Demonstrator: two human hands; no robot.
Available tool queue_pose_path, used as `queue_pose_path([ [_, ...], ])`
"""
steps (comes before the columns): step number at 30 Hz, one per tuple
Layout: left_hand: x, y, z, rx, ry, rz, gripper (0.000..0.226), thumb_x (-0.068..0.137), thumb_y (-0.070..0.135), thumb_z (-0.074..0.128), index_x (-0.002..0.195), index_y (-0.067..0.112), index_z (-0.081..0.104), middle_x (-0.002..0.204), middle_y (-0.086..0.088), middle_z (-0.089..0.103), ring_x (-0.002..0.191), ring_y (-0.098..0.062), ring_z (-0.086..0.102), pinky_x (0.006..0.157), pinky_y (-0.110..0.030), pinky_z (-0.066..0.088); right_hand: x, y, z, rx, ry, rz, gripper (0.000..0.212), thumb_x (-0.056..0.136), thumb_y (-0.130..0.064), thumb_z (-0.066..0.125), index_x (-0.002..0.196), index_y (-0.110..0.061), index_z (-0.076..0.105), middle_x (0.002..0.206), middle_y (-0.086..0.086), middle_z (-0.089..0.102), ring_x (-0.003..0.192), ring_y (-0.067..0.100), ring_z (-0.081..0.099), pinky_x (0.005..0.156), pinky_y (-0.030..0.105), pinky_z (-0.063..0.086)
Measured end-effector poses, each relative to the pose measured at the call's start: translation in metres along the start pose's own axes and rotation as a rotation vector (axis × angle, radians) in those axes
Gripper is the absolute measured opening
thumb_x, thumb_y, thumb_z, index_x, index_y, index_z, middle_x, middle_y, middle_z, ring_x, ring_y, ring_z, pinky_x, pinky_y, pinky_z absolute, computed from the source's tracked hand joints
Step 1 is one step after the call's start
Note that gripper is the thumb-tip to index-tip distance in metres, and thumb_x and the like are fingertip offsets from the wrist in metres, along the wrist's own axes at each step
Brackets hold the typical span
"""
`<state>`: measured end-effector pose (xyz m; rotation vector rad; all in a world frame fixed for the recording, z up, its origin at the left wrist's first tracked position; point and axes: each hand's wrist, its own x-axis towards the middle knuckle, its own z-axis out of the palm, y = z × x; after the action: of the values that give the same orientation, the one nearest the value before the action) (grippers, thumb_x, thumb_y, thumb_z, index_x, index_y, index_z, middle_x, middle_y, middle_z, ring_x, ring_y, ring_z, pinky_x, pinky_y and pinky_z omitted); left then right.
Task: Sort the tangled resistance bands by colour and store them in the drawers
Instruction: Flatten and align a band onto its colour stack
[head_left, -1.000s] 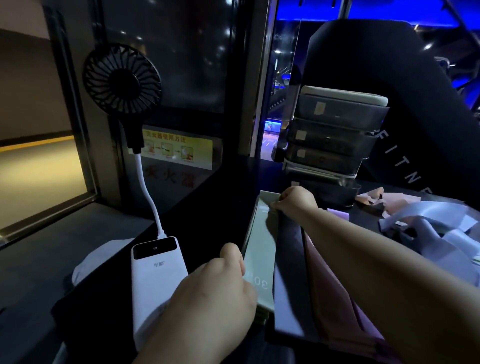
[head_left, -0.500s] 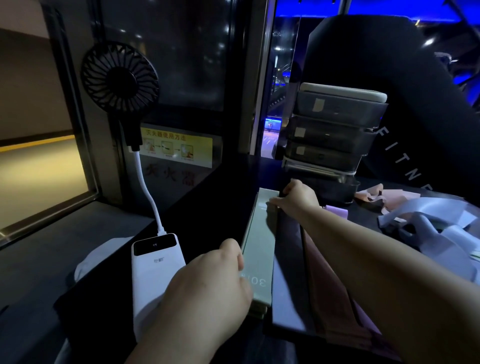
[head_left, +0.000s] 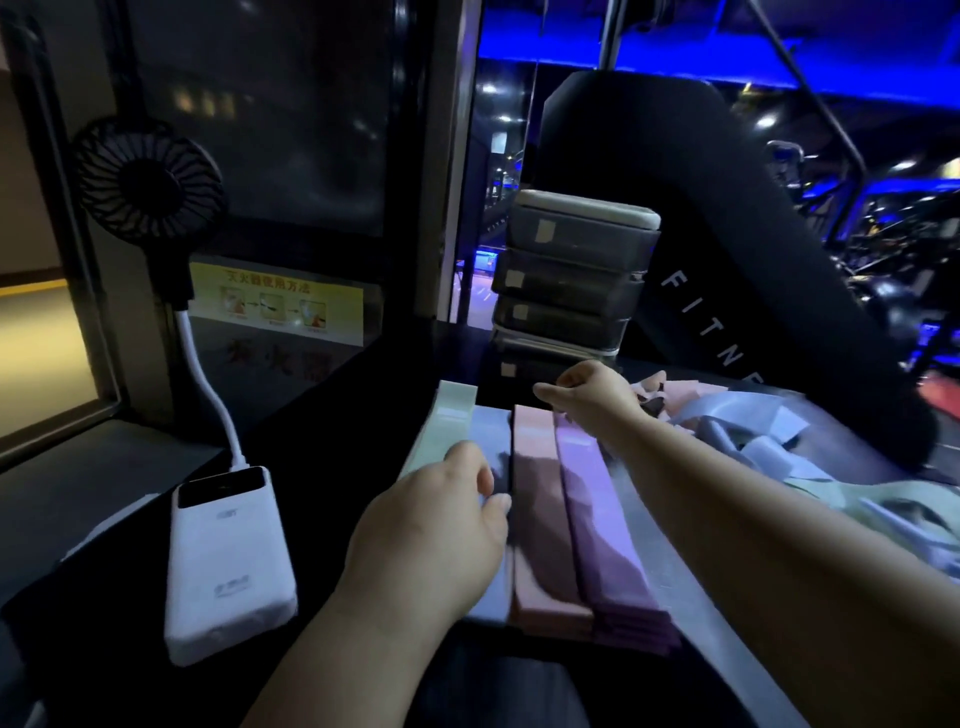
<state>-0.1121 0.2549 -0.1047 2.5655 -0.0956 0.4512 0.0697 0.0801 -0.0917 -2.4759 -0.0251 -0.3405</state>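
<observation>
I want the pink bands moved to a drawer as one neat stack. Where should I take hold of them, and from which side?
Probably the near short end, from the front, pinched top and bottom. The pink bands lie flat as a long stack, with the blue bands close along one long side and the purple bands along the other, so only the ends are free.
</observation>
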Motion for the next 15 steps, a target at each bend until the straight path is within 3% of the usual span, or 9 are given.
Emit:
queue_pose_path([
  [4,0.001,0.026,0.023,0.0,-0.045,0.036,0.018,0.097,0.042,0.045,0.106,0.026,0.045,0.087,0.003,0.056,0.097,-0.024,0.059,0.068,-0.031,0.035,-0.02,0.045,-0.028,0.124,0.034,0.007,0.04,0.082,-0.043,0.07,0.06,-0.013,0.059,0.052,0.001,0.057,0.046,0.014,0.046,0.05,0.027,0.032],
  [7,0.0,0.048,0.037,0.002,-0.081,0.062,0.02,0.098,0.042,0.045,0.108,0.025,0.046,0.104,0.002,0.062,0.102,-0.025,0.057,0.071,-0.03,0.035,-0.036,0.073,-0.054,0.213,0.054,0.007,0.035,0.084,-0.037,0.072,0.06,-0.016,0.057,0.048,-0.01,0.054,0.044,0.005,0.044,0.049,0.024,0.032],
  [11,-0.005,0.079,0.059,-0.014,-0.17,0.092,0.018,0.097,0.04,0.045,0.108,0.025,0.047,0.103,0.001,0.063,0.098,-0.027,0.057,0.072,-0.031,0.039,-0.056,0.109,-0.097,0.198,0.099,0.04,0.021,0.081,-0.036,0.076,0.086,-0.019,0.065,0.071,-0.006,0.066,0.06,0.01,0.055,0.062,0.028,0.04],
  [15,-0.006,0.119,0.084,-0.027,-0.247,0.138,0.016,0.096,0.038,0.048,0.103,0.024,0.048,0.103,0.001,0.064,0.097,-0.027,0.057,0.07,-0.03,0.037,-0.081,0.151,-0.144,0.18,0.168,0.071,0.017,0.08,-0.034,0.077,0.084,-0.024,0.063,0.076,-0.008,0.067,0.064,0.012,0.059,0.064,0.027,0.045],
])
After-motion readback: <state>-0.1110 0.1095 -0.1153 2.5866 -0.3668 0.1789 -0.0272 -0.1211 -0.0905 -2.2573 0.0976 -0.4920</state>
